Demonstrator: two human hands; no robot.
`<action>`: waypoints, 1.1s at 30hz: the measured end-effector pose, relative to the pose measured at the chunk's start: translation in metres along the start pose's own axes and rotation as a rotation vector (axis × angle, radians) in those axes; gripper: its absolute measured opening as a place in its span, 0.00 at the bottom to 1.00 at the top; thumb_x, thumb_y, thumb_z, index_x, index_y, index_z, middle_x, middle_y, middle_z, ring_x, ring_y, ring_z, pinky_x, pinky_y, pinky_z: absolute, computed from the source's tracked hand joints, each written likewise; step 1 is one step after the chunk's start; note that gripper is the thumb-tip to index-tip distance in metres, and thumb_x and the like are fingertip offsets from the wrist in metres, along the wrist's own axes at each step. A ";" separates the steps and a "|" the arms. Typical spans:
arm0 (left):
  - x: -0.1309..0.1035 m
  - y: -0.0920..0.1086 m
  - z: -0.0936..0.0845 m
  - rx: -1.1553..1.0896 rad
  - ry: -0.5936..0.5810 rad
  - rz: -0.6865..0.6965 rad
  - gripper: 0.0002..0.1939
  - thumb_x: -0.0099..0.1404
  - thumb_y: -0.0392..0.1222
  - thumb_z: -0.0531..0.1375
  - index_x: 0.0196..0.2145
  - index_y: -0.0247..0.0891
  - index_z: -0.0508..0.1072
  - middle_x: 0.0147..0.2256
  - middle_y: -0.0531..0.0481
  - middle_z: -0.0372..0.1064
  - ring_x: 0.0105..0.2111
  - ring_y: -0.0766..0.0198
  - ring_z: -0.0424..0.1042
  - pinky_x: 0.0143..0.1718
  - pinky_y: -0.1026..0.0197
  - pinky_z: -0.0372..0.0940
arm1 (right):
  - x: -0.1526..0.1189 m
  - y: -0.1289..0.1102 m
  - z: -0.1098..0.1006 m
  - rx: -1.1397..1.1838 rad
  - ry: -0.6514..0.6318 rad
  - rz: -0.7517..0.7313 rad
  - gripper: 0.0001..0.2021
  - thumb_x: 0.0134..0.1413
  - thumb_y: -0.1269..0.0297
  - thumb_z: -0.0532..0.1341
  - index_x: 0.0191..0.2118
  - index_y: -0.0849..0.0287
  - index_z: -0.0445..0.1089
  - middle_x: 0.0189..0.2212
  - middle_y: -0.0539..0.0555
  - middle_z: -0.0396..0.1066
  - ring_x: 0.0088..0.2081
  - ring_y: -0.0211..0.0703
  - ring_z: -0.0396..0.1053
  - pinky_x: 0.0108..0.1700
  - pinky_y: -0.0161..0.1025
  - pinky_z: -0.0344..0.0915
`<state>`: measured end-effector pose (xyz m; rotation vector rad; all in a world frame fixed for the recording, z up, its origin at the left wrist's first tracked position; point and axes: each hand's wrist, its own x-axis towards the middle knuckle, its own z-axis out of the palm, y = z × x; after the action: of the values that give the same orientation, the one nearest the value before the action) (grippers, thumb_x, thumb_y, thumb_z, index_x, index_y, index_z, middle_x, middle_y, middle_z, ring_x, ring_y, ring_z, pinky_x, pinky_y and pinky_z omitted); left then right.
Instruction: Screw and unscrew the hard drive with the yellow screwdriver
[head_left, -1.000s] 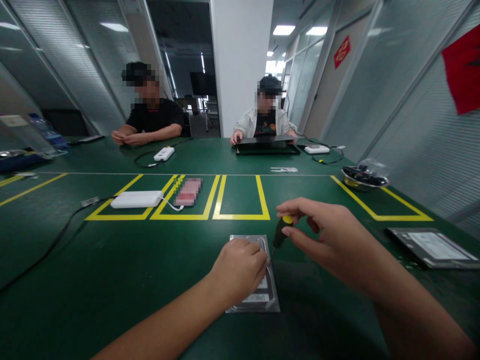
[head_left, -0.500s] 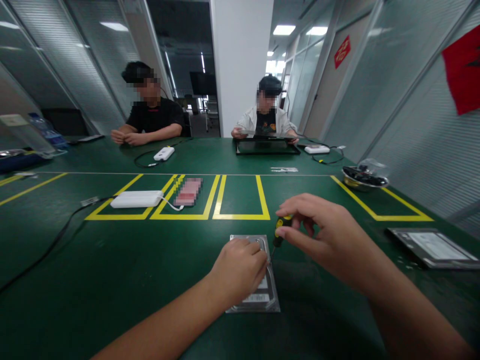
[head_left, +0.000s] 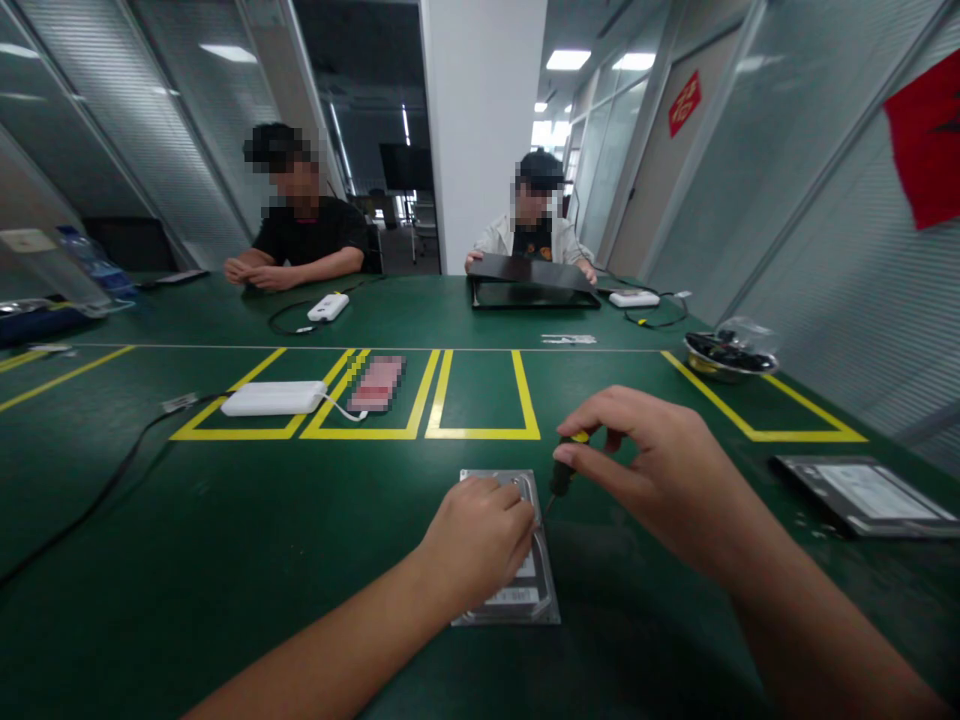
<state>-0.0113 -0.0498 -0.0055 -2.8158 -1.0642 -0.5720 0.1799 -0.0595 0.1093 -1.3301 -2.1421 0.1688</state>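
A silver hard drive lies flat on the green table in front of me. My left hand rests over its upper middle with the fingers curled, closed near the drive's right edge; what the fingertips hold, if anything, is hidden. My right hand pinches the yellow and dark handle of a small screwdriver between thumb and fingers. The tool leans, its shaft pointing down to the drive's right edge beside my left fingertips. Its tip is too small to make out.
Another drive lies at the right with small bits beside it. Further back are a metal bowl, a white power bank and a pink phone. Two people sit across the table; one holds a dark panel.
The screwdriver handle has turned and tilts slightly more to the right within my right fingers. My left hand has stayed put. Across the table, the person's dark panel has tipped up.
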 end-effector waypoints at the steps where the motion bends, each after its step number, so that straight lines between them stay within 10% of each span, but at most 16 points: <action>1: 0.000 0.000 0.000 -0.001 0.003 -0.001 0.09 0.67 0.40 0.57 0.31 0.37 0.74 0.30 0.49 0.72 0.32 0.57 0.70 0.36 0.55 0.65 | 0.000 0.000 0.000 -0.017 0.010 0.004 0.05 0.54 0.67 0.65 0.38 0.55 0.74 0.35 0.51 0.74 0.37 0.43 0.71 0.38 0.39 0.66; 33: 0.002 -0.001 0.001 0.012 -0.026 -0.004 0.09 0.68 0.41 0.56 0.31 0.39 0.73 0.31 0.51 0.72 0.33 0.55 0.71 0.35 0.52 0.65 | 0.001 0.000 0.001 0.073 -0.024 -0.051 0.05 0.53 0.68 0.66 0.38 0.56 0.74 0.35 0.50 0.73 0.36 0.39 0.70 0.39 0.37 0.65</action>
<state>-0.0103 -0.0478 -0.0060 -2.8188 -1.0735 -0.5292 0.1793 -0.0586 0.1090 -1.2371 -2.1665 0.2407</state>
